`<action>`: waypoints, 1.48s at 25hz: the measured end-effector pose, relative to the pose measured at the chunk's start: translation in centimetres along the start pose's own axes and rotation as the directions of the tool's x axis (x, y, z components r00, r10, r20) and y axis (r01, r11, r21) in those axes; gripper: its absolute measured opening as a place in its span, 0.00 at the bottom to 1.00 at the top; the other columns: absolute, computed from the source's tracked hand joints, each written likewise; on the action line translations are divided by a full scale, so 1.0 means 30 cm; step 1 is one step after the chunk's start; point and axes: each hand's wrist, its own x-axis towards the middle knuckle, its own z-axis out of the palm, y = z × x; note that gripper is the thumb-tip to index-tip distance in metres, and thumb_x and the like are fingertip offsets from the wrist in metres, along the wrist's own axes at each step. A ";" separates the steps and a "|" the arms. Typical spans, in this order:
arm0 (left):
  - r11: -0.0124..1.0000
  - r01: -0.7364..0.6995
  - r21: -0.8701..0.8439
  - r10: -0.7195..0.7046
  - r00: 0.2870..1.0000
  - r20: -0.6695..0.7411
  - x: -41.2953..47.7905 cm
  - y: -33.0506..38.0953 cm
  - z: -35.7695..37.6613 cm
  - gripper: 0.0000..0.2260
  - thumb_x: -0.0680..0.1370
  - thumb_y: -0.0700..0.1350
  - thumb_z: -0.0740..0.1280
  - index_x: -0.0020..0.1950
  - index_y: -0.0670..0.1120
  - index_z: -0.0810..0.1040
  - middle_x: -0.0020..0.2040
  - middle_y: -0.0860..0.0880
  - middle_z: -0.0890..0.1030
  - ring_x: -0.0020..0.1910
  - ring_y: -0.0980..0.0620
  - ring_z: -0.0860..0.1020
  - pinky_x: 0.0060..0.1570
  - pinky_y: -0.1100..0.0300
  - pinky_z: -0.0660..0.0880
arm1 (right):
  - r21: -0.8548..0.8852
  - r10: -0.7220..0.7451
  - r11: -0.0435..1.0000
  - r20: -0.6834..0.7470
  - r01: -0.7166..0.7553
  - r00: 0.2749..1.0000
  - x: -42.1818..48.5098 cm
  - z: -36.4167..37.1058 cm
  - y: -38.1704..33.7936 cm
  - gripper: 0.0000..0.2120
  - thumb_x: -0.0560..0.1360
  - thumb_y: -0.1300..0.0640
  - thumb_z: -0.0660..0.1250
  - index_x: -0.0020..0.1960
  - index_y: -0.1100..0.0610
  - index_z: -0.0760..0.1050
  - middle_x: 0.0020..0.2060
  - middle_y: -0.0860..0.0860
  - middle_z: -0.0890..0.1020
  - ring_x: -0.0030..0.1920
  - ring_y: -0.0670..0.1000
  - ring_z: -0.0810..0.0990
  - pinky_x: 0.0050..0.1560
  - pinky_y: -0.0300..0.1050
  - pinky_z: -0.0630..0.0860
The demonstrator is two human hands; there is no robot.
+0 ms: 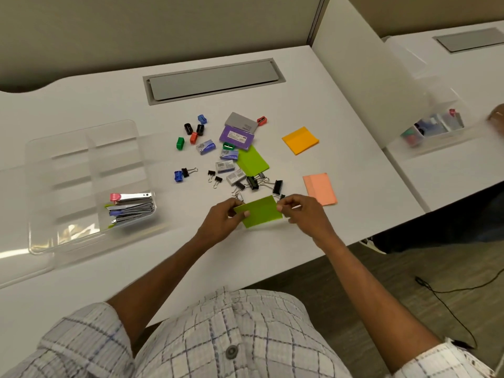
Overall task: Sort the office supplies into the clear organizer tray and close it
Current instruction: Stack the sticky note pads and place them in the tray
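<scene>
Both my hands hold a green sticky-note pad (260, 212) just above the desk near its front edge; my left hand (225, 218) pinches its left end, my right hand (300, 211) its right end. The clear organizer tray (68, 159) lies open at the left, with several staplers (131, 208) in its near-right compartment. Loose on the desk beyond my hands lie black binder clips (252, 182), small staple boxes (225, 166), coloured pencil sharpeners (193, 132), another green pad (252, 160), an orange pad (300, 140), a pink pad (320, 188) and purple and grey boxes (237, 136).
A grey cable hatch (212, 80) sits at the back of the desk. A white divider (362, 85) stands at the right; behind it, on the neighbouring desk, another clear tray (433, 132) with supplies and another person's hand (496, 118). A black cable (447, 304) lies on the floor.
</scene>
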 end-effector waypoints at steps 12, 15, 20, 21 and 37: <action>0.863 0.130 -0.489 -0.160 0.987 -0.021 0.000 -0.003 -0.053 0.17 0.75 0.36 0.73 0.63 0.41 0.79 0.52 0.43 0.85 0.49 0.48 0.84 0.51 0.57 0.82 | -0.400 0.183 0.871 -0.274 -0.285 0.944 0.276 -0.237 0.139 0.48 0.64 0.50 0.82 0.75 0.61 0.59 0.68 0.62 0.66 0.67 0.62 0.69 0.68 0.57 0.69; 0.833 0.135 -0.536 -0.181 0.983 -0.033 -0.004 -0.004 -0.067 0.18 0.75 0.35 0.73 0.64 0.40 0.79 0.53 0.42 0.85 0.49 0.47 0.85 0.51 0.57 0.82 | -0.302 0.220 0.907 -0.252 -0.293 0.942 0.282 -0.227 0.105 0.41 0.68 0.54 0.79 0.73 0.62 0.61 0.69 0.62 0.69 0.68 0.62 0.70 0.67 0.57 0.71; 0.764 0.139 -0.631 -0.235 0.969 -0.071 -0.010 -0.014 -0.100 0.18 0.74 0.33 0.72 0.64 0.38 0.78 0.57 0.38 0.83 0.51 0.45 0.84 0.50 0.57 0.82 | -0.055 -0.036 0.998 -0.369 0.017 0.929 0.206 -0.092 -0.064 0.20 0.77 0.52 0.70 0.65 0.58 0.71 0.59 0.55 0.79 0.57 0.55 0.78 0.54 0.49 0.75; 0.750 0.136 -0.647 -0.244 0.967 -0.079 -0.010 -0.016 -0.107 0.19 0.74 0.33 0.73 0.64 0.39 0.78 0.57 0.38 0.83 0.51 0.45 0.84 0.49 0.58 0.82 | 0.029 -0.045 0.998 -0.346 0.058 0.937 0.189 -0.048 -0.099 0.17 0.77 0.52 0.69 0.63 0.56 0.72 0.57 0.54 0.80 0.55 0.53 0.78 0.53 0.49 0.76; 0.695 0.109 -0.711 -0.176 0.984 -0.021 -0.070 -0.002 -0.276 0.20 0.80 0.41 0.68 0.71 0.50 0.73 0.62 0.44 0.82 0.59 0.46 0.82 0.53 0.57 0.81 | 0.612 0.152 0.781 0.008 -0.125 0.988 0.115 0.380 -0.264 0.34 0.74 0.68 0.72 0.74 0.52 0.62 0.58 0.53 0.77 0.57 0.53 0.78 0.54 0.58 0.81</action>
